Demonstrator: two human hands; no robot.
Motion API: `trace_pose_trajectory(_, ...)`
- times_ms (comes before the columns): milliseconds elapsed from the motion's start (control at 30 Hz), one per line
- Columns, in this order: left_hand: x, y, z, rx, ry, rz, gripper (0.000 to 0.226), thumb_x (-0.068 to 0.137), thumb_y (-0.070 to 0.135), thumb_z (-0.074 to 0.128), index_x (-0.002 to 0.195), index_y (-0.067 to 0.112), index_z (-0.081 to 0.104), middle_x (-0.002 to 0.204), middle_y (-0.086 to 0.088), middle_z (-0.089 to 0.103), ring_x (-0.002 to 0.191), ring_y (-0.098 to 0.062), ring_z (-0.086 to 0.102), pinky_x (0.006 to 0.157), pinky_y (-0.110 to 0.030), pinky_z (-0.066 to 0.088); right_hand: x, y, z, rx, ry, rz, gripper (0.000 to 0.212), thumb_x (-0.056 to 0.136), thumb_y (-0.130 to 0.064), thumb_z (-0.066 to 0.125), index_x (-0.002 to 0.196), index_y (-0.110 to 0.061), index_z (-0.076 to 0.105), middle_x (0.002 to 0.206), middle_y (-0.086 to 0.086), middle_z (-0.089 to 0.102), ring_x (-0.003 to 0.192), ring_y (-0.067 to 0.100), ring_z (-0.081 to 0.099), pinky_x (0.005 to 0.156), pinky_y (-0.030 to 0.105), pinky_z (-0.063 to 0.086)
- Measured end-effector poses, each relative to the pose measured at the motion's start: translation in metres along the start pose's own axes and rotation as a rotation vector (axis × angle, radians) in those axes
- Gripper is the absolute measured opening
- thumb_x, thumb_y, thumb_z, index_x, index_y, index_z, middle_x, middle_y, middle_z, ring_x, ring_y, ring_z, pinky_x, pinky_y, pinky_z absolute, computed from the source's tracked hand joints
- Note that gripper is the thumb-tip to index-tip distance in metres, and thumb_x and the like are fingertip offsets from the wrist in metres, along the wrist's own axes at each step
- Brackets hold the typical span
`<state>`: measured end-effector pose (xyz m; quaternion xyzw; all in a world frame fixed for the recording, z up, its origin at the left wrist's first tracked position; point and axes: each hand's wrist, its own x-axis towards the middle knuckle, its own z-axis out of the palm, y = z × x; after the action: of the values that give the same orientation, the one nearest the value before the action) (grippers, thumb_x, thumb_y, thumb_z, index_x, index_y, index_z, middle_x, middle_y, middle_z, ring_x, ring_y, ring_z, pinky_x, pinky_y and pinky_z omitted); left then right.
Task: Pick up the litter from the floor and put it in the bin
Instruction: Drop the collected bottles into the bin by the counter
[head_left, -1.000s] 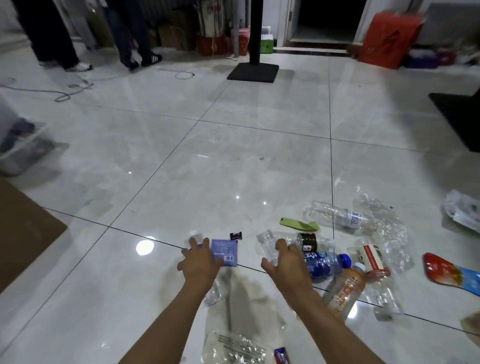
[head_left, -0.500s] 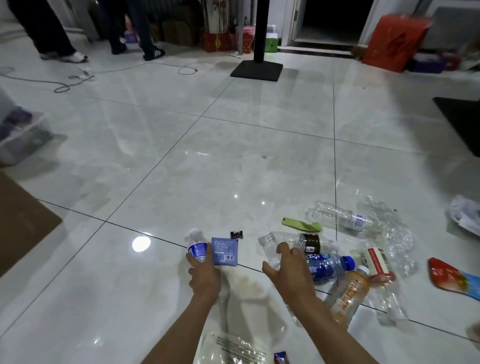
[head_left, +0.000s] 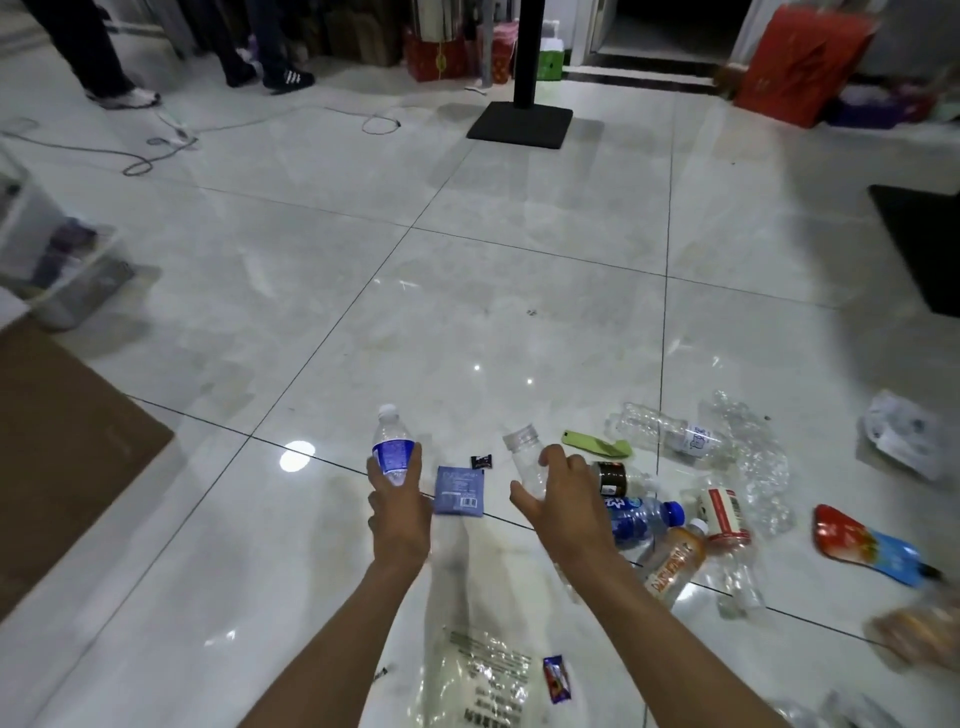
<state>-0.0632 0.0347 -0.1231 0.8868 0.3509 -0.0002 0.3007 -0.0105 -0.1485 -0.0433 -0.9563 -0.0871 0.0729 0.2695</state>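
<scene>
— Head view: where are our hands?
— Our left hand (head_left: 399, 506) grips a clear plastic blue-labelled bottle (head_left: 392, 448); our right hand (head_left: 563, 493) grips a capless clear plastic bottle (head_left: 525, 457), above the pale tiled floor (head_left: 467, 322).

Dim, cool indoor light; overhead lamps glare off the glossy floor (head_left: 467, 291) (one bright spot near the hands), corners darken, edges bend and blur.

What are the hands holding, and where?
Left hand grips the blue-labelled clear plastic bottle around its lower body. Right hand grips the capless clear bottle mid-body.
</scene>
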Motion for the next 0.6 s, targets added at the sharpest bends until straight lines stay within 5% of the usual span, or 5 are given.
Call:
trace_pose_trajectory(233, -0.055, 0.065, -0.147, -0.043, 0.063, 0.108, 0.082, 0.087, -0.002, 0.057, 0.148, 0.042, 0.025, 0.156, -0.003, 0.001, 0.119, -0.029, 0.041, 0.095, -0.042, 0.045, -0.036, -0.089, -0.119, 0.02, -0.014, -0.033, 0.04, 0.086, -0.042, 0.063, 0.116, -0.018, 0.048, 0.108, 0.005, 0.05, 0.106, 0.023, 0.045, 0.073, 0.033, 0.04)
trace_pose_trajectory(600, -0.133, 0.126, -0.419, -0.115, 0.148, 0.072, 0.088, 0.089, 0.004, 0.056, 0.141, 0.058, 0.01, 0.151, 0.003, 0.009, 0.109, -0.033, 0.047, 0.076, -0.046, 0.056, -0.09, -0.28, -0.307, 0.063, -0.073, -0.071, 0.042, 0.086, -0.041, 0.062, 0.118, -0.019, 0.047, 0.109, 0.004, 0.051, 0.107, 0.022, 0.045, 0.077, 0.034, 0.042)
